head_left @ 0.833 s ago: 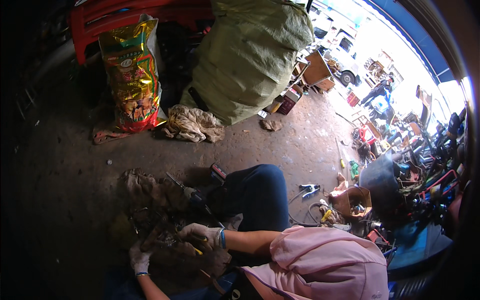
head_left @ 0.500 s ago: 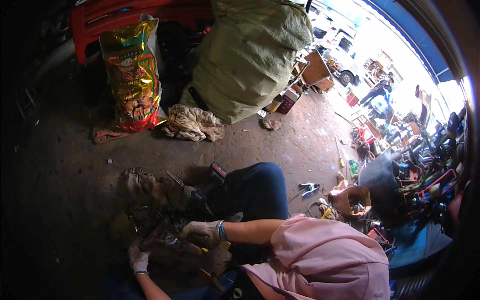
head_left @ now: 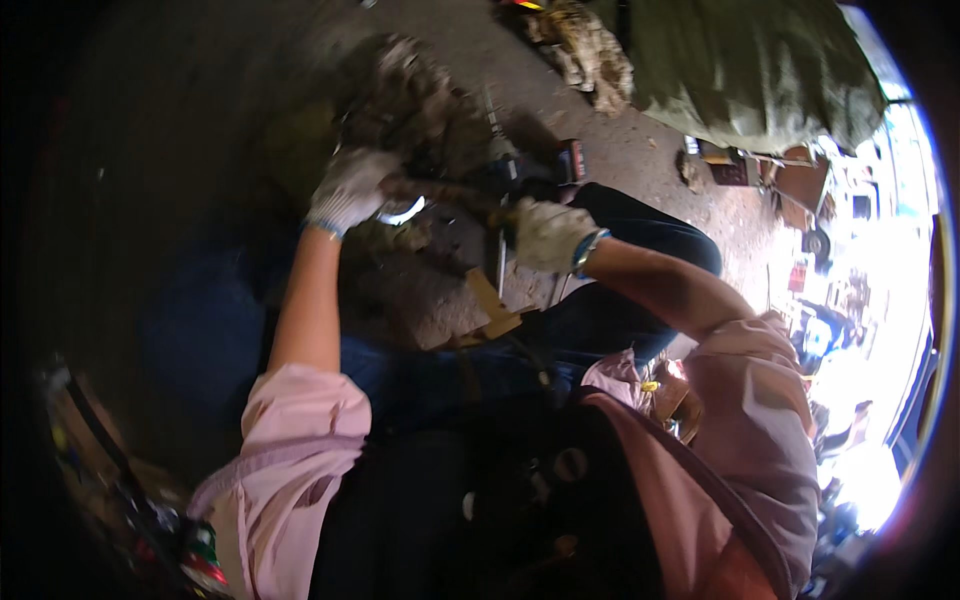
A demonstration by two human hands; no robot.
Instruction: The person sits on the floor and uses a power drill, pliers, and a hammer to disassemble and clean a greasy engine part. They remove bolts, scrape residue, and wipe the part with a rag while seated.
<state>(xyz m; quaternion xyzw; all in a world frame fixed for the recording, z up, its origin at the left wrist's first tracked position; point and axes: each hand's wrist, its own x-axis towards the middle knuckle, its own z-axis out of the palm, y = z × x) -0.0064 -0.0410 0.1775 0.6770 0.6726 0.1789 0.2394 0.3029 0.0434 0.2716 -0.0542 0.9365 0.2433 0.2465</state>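
Note:
My left hand (head_left: pixel 352 190), in a pale knit glove, is closed round one end of a long, brown, rusty-looking piece (head_left: pixel 440 190). The other end of the piece runs to my right hand (head_left: pixel 548 236), also gloved and closed, with its fingertips partly hidden. Blur and shadow keep me from telling the piece's exact kind. A bright, curved, shiny part (head_left: pixel 403 211) shows just below it, beside my left hand. Beyond my right hand lies a dark power tool (head_left: pixel 505 160) with a long shaft and a red-and-black battery (head_left: pixel 572 161). A thin metal rod (head_left: pixel 502 268) stands out beside my right wrist.
A crumpled dark rag (head_left: pixel 412 80) lies on the floor past my hands. Bent cardboard (head_left: pixel 492 308) is close to my legs. At the far right are a big green sack (head_left: pixel 750 70), a dirty cloth (head_left: pixel 585 55) and a brown box (head_left: pixel 803 185).
The view has swung down and left, so hands and legs appear higher and more central. My hands, earlier low among dark parts, now have the long brown piece between them.

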